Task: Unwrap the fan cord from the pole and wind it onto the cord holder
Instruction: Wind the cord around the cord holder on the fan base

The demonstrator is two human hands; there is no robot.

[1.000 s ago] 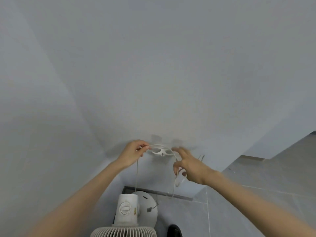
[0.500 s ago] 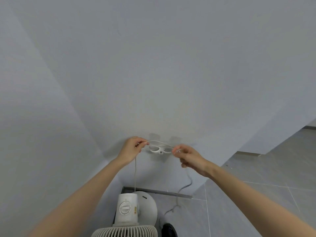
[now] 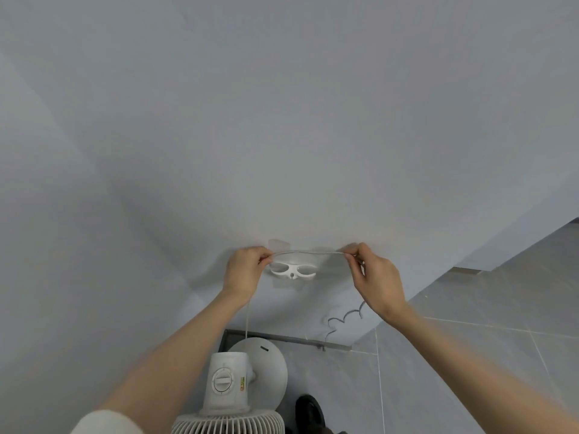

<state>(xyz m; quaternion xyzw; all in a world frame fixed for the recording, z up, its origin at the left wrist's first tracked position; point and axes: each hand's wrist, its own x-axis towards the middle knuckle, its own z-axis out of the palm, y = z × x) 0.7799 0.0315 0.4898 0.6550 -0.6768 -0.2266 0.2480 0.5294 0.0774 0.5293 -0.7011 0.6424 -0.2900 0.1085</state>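
Zero loops on the white two-eyed plastic cord holder yet, I think; left hand and right hand both pinch the thin white fan cord stretched above it.

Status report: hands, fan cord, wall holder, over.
Left hand, right hand both pinching thin white fan cord. Cord stretched level above white two-loop wall holder, none wound yet. Nothing in between.
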